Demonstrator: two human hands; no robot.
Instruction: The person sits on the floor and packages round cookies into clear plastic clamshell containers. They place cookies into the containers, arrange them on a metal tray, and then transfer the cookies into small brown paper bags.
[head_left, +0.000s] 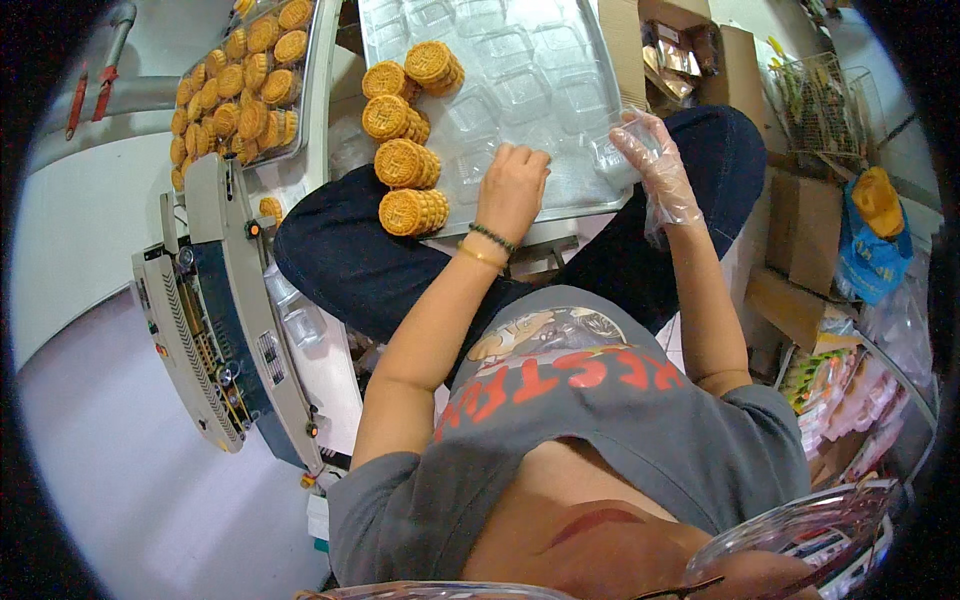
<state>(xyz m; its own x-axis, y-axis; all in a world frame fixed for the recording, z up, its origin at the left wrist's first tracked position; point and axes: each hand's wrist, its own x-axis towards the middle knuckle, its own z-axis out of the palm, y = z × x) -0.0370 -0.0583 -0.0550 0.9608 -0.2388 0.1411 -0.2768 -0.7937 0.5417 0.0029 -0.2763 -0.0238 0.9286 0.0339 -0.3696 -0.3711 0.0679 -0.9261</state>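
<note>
A metal baking tray (559, 202) lies before me across my knees. Rows of small clear plastic trays (517, 94) cover much of it. Along its left side lie several stacks of round golden pastries with moulded patterns, like mooncakes (411, 212). My left hand (516, 176), bare with two bracelets at the wrist, is over the near part of the metal tray. Its fingers are curled down and their tips are hidden, so whether it holds anything is unclear. My right hand (664, 169), in a thin clear plastic glove, grips a clear plastic tray (622, 154) at the metal tray's right edge.
At the upper left, a clear-walled tray (304, 139) holds many more pastries. A grey belt-type machine (232, 315), perhaps a bag sealer, stands at my left, with loose clear trays (304, 326) beside it. Cardboard boxes (806, 225) and a blue plastic bag (874, 255) are at my right.
</note>
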